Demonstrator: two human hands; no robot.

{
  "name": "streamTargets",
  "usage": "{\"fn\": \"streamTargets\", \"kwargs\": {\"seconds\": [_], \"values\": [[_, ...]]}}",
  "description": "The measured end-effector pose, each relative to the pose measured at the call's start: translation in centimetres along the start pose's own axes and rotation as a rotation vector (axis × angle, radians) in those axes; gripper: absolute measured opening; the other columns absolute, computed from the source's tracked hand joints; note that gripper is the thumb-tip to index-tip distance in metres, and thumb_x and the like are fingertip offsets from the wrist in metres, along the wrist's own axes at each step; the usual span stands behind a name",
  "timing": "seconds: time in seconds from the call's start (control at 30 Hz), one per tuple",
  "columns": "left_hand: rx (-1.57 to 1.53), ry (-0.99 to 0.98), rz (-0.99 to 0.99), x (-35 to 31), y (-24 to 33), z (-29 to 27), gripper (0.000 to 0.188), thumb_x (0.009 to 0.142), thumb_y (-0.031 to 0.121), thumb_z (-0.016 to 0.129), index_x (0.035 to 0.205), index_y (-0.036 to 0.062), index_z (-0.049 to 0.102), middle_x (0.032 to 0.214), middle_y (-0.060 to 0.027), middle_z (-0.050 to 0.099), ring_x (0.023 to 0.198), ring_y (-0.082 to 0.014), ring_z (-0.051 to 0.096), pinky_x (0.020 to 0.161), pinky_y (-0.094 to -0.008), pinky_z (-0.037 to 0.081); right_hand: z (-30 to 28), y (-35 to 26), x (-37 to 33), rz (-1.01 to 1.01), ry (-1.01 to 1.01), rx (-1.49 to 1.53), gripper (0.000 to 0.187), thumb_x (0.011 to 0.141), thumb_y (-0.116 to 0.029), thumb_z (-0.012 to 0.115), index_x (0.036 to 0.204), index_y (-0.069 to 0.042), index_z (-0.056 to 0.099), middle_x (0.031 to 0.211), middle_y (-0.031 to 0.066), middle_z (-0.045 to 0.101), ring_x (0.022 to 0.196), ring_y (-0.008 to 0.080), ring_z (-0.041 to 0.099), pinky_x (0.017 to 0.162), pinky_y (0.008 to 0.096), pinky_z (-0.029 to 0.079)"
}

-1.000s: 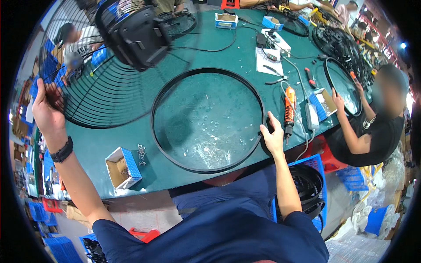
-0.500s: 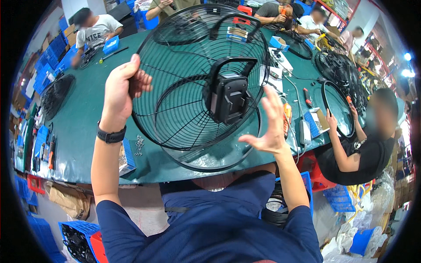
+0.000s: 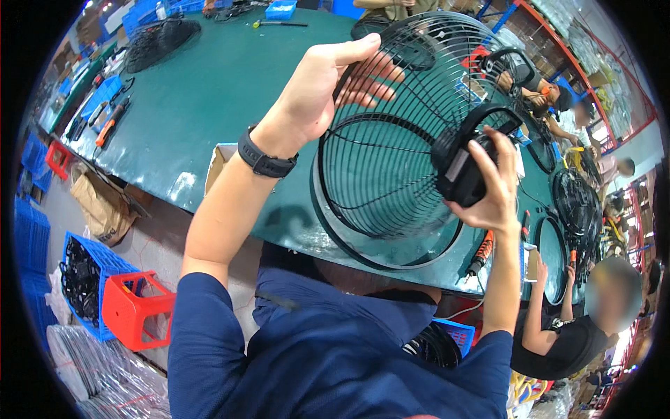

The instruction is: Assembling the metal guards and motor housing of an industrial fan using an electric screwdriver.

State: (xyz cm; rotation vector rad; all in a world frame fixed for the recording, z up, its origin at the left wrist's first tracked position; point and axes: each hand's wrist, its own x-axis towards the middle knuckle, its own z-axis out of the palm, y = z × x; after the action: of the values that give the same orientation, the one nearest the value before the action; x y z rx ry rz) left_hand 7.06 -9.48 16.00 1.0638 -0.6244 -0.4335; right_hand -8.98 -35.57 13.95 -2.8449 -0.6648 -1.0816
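A round black wire fan guard [image 3: 380, 157] stands tilted over the table in front of me, with a black motor housing [image 3: 464, 174] and a curved handle at its hub. My right hand [image 3: 492, 185] is wrapped round the housing, thumb below and fingers over it. At the guard's left rim is my left hand [image 3: 342, 87], its thumb raised and its fingers spread by the wires. The palm lies close to the rim; firm contact is hard to make out. Below the guard, a black ring [image 3: 370, 264] lies near the table's front edge.
An orange-and-black power screwdriver [image 3: 480, 253] lies right of the ring. Left of the ring, an open box [image 3: 218, 164] is partly behind my forearm. A co-worker [image 3: 558, 342] at the right handles another ring [image 3: 553, 258]. A red stool [image 3: 139, 307] stands on the floor at left.
My view has swung to the left. My right hand, open and apart from the fan before, now grips the motor housing. My left hand stays by the guard's rim.
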Motion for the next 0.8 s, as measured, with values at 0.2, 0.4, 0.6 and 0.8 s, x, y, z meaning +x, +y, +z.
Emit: {"fn": "streamTargets", "kwargs": {"seconds": [0.2, 0.4, 0.6, 0.8], "values": [[0.16, 0.461, 0.216, -7.7, -10.5, -3.4, 0.044, 0.095, 0.026, 0.05, 0.129, -0.0018, 0.05, 0.128, -0.0143, 0.055, 0.11, -0.0199, 0.055, 0.089, -0.0326, 0.043, -0.5, 1.8, 1.9, 0.056, -0.339, 0.133, 0.092, 0.036, -0.029, 0.078, 0.124, -0.01, 0.056, 0.13, 0.0197, 0.044, 0.118, 0.0387, 0.043, 0.099, 0.0479, 0.034], [0.629, 0.496, 0.17, -16.0, -21.2, -4.8, 0.05, 0.089, 0.021, 0.053, 0.128, -0.0088, 0.046, 0.134, -0.0257, 0.046, 0.123, -0.0356, 0.047, 0.101, -0.0393, 0.037, 4.3, 3.6, 0.1, 0.277, -0.598, 0.328, 0.093, 0.04, -0.033, 0.082, 0.125, -0.01, 0.053, 0.129, 0.0177, 0.044, 0.121, 0.0369, 0.041, 0.104, 0.0452, 0.032], [0.744, 0.387, 0.227, -15.7, -21.5, -5.3, 0.056, 0.086, 0.025, 0.057, 0.128, -0.0108, 0.045, 0.133, -0.0288, 0.046, 0.123, -0.0406, 0.046, 0.104, -0.0422, 0.033, 9.4, 4.8, -0.1, 0.303, -0.69, 0.342, 0.095, 0.04, -0.033, 0.085, 0.127, -0.012, 0.052, 0.13, 0.0179, 0.043, 0.122, 0.0371, 0.041, 0.104, 0.0453, 0.033], [0.967, 0.294, 0.185, -15.6, -20.8, -4.6, 0.071, 0.079, 0.029, 0.064, 0.133, -0.0099, 0.039, 0.138, -0.0271, 0.042, 0.125, -0.0374, 0.044, 0.102, -0.0406, 0.032, 11.3, 5.1, 0.3, 0.312, -0.721, 0.307, 0.093, 0.042, -0.033, 0.085, 0.126, -0.012, 0.053, 0.128, 0.018, 0.046, 0.119, 0.0368, 0.044, 0.102, 0.0435, 0.035]]}}
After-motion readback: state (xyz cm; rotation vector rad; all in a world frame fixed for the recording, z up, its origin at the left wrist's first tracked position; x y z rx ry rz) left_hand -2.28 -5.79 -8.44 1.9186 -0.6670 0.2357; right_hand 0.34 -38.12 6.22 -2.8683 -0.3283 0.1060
